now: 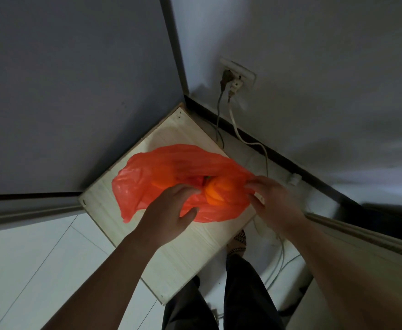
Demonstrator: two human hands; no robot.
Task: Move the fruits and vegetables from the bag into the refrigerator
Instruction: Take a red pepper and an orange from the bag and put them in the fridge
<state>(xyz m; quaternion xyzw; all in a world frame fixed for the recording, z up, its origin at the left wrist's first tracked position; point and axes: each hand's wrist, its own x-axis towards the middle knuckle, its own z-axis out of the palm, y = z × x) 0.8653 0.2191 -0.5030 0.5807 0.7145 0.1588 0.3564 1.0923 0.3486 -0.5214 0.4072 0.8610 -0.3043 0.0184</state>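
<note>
Red bag (147, 177) lies lengthwise left-to-right, right hand (273, 198) pinching its rim, left hand (169, 210) loosely spread.

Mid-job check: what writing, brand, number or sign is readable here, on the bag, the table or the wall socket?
None readable: the red bag shows no print, the table top shows no label, and the wall socket is too blurred to show any marking.
</note>
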